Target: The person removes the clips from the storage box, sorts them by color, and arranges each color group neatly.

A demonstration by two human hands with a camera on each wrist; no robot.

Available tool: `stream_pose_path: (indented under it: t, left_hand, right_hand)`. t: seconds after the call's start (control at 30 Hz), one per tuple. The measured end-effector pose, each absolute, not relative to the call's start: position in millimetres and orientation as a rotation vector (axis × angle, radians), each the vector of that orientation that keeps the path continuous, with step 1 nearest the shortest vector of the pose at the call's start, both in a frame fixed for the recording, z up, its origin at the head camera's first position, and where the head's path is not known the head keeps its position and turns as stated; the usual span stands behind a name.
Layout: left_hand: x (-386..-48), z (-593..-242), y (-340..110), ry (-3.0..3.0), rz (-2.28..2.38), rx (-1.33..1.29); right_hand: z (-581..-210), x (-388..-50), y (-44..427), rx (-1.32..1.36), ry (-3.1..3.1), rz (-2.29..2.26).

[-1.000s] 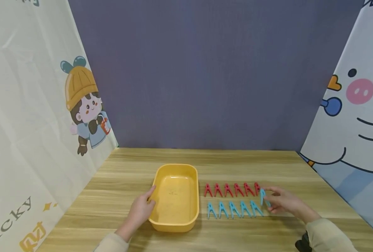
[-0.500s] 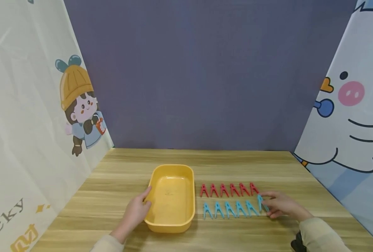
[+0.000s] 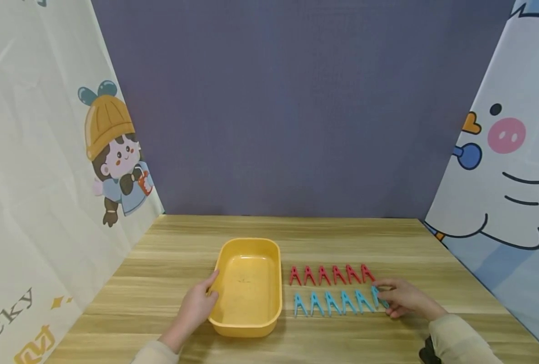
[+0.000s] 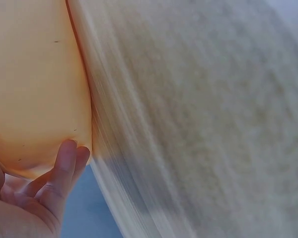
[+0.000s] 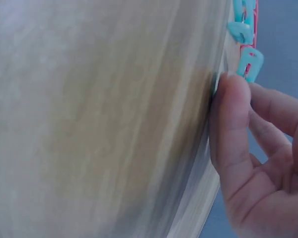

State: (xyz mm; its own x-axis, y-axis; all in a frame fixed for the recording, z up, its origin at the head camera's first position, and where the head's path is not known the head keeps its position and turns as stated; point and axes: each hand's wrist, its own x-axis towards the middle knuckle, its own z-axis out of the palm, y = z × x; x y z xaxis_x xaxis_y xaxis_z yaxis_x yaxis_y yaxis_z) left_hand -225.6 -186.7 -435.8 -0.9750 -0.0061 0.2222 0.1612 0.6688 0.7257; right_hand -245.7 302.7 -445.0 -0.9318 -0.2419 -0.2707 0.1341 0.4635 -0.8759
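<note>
A yellow plastic basin (image 3: 244, 329) stands on the wooden table, nothing lying inside it. My left hand (image 3: 195, 306) holds its left side, the thumb at the rim; in the left wrist view the fingers (image 4: 64, 166) lie against its wall. Right of the basin is a row of several red clothespins (image 3: 323, 275), and nearer me a row of several blue clothespins (image 3: 330, 303). At the right end of the blue row my right hand (image 3: 405, 297) pinches one blue clothespin (image 3: 375, 294). In the right wrist view, fingertips partly hide that blue clothespin (image 5: 250, 64).
The wooden table (image 3: 196, 232) ends at a dark grey-blue backdrop (image 3: 269, 111). Printed cartoon sheets flank it, one on the left (image 3: 37, 151) and one on the right (image 3: 519, 202). A small black object (image 3: 428, 352) shows beside the right sleeve.
My right hand has brought the blue clothespin down and nearer me, from beside the red row's end to the end of the blue row. The left hand still holds the basin; the view shifted slightly.
</note>
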Motion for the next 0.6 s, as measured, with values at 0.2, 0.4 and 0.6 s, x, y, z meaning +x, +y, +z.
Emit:
stream_pose_path:
  t: [0.2,0.4,0.6]
  left_hand:
    - [-225.1,-436.1,-186.1,-2.665,-1.231,-0.13]
    - [-225.8,-435.9,-187.2,-2.673,-1.236,-0.118]
    - [-225.7,-435.4,-190.4,-2.677,-1.162,-0.147]
  right_hand:
    - [-446.6,-244.8,300.4,-0.069,2.405,-1.442]
    - [-448.6,-245.8,297.5,-0.054,2.428,-1.433]
    - [-448.8,-245.2,295.9,-0.054,2.45,-1.403]
